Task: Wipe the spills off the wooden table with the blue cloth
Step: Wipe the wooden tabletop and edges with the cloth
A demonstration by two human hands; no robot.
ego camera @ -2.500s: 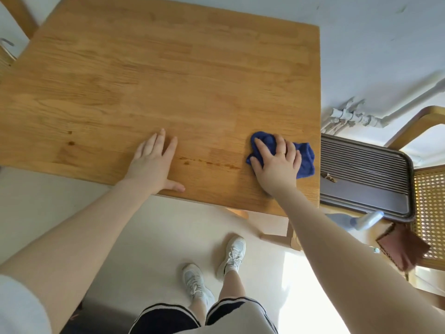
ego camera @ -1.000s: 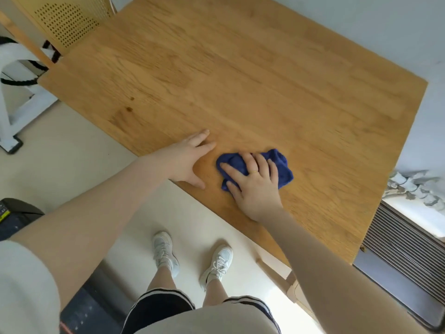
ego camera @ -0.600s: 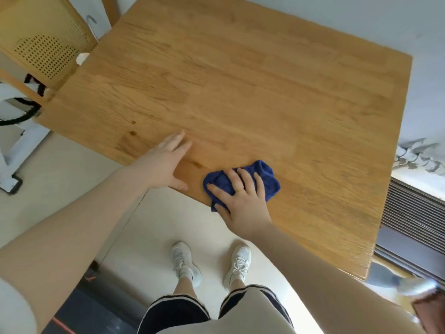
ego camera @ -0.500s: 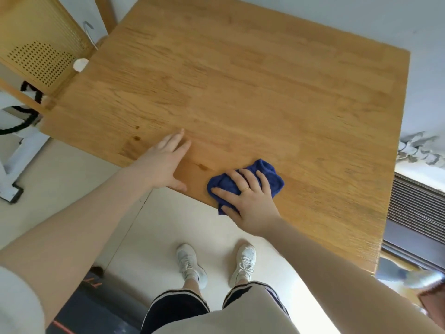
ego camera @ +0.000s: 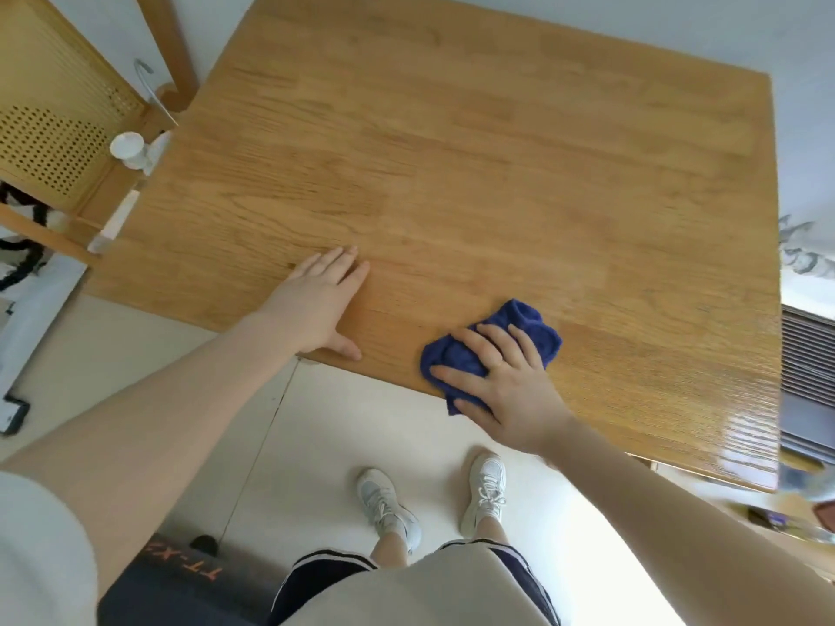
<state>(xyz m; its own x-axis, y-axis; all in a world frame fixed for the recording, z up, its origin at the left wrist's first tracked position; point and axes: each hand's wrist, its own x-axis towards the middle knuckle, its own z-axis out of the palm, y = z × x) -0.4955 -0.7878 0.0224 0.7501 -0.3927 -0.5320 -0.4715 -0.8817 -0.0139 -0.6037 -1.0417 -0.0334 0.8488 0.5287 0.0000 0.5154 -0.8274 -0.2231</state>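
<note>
Blue cloth [ego camera: 533,327] bunched at near edge of wooden table [ego camera: 497,173] | R hand [ego camera: 506,390] on top, fingers spread flat, pressing it, no grab | L hand [ego camera: 316,305] flat on table, holds nothing | you: press even, wipe slow, don't let cloth slip off edge

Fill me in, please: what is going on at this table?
A person stands at the near edge of the wooden table, cleaning it. The right hand presses a bunched blue cloth against the top with spread fingers, close to the near edge. The left hand rests flat on the wood beside it, apart from the cloth. The picture is too blurred to show any spill.
</note>
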